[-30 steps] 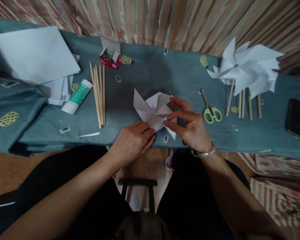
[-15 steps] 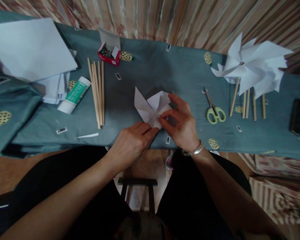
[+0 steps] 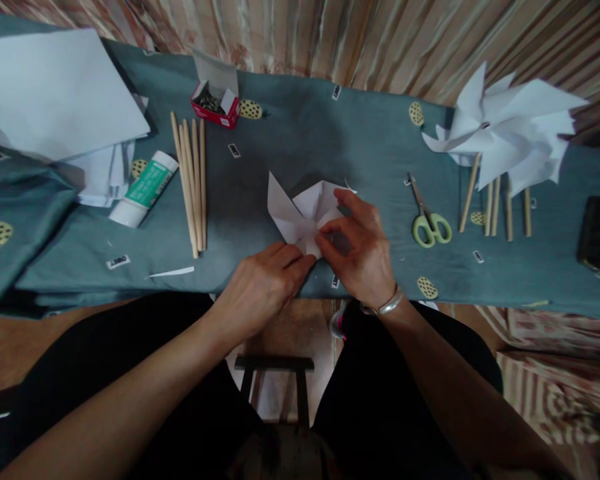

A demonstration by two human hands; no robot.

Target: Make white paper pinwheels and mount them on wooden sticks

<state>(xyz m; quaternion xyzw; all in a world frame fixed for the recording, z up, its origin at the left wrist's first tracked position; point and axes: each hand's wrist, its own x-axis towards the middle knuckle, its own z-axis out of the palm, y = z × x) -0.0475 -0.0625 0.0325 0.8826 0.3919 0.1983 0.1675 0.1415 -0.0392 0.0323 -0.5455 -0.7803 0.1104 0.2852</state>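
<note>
Holding folded paper at two places near the cloth's front edge

On a blue-green tablecloth (image 3: 380, 147), a pointed shape of folded white paper (image 3: 305, 230) is seen near the front edge, between wooden sticks (image 3: 197, 180) on the left and green-handled scissors (image 3: 425, 215) on the right. By its look, the paper is very light and easily shifted, flexible across the raised flaps, stiffer along the folds, and likely to be creased or torn if squeezed hard. The best hold is judged to be offered by the middle, with the near edge steadied; the loose tips are better left unpressed.

By the left hand (image 3: 263, 283), the near edge is covered with curled fingers; whether it is also gripped from below by the thumb cannot be told. By the right hand (image 3: 363, 250), the paper is pinched near its middle between thumb and index finger, another finger being held out at the right flap. Most of the paper is left beyond the left hand, one sharp point being raised clear of all fingers. Whatever lies under the right fingertips is hidden.
</note>
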